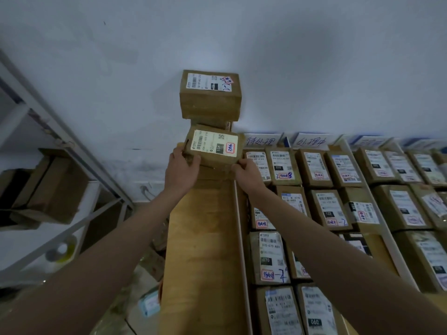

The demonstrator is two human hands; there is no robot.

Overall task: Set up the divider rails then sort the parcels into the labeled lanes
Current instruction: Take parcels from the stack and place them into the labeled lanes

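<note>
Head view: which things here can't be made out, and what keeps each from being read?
- Held parcel: underside and what it rests on, hidden by the left hand and right hand.
- Small box under the upper parcel: mostly covered by both parcels.
- Third lane label: writing blurred.
- Parcels at the right edge: cut off by the frame.
- Shelf items on the left: dim, indistinct.

The parcel between the hands is brown cardboard with a white barcoded label. Right of the hands, white lane signs carry blue handwriting.
</note>
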